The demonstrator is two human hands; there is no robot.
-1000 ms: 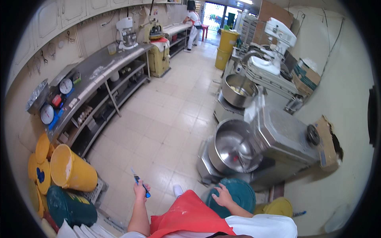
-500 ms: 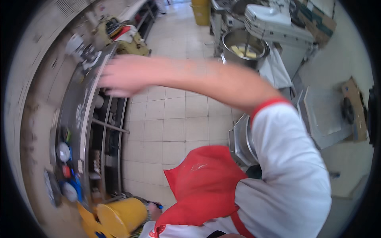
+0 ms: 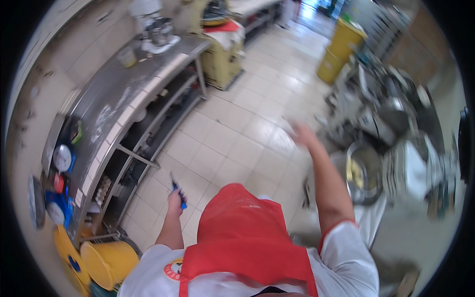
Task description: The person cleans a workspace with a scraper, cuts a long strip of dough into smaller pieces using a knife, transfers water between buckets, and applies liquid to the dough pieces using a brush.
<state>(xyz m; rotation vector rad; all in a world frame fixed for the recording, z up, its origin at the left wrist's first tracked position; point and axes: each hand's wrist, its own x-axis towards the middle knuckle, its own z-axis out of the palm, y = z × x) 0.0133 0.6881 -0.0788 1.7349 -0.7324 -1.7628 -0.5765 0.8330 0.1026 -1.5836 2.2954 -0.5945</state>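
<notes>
In the head view, near and left of centre, the left hand point(image 3: 175, 202) is closed around a blue-handled knife point(image 3: 178, 190), blade pointing up, over the tiled floor point(image 3: 237, 123). The right hand point(image 3: 303, 133) is raised toward the steel mixing bowl point(image 3: 365, 171) at right; motion blur hides its finger spread. Half a second ago the right arm stretched left across the steel worktable point(image 3: 118, 99); it has swung right, and the knife has returned to view.

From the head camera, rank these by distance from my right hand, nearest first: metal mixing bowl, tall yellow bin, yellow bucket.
From the right hand:
1. Metal mixing bowl, just below and right.
2. Tall yellow bin, up the aisle, beyond it.
3. Yellow bucket, far lower left, by the steel table.
</notes>
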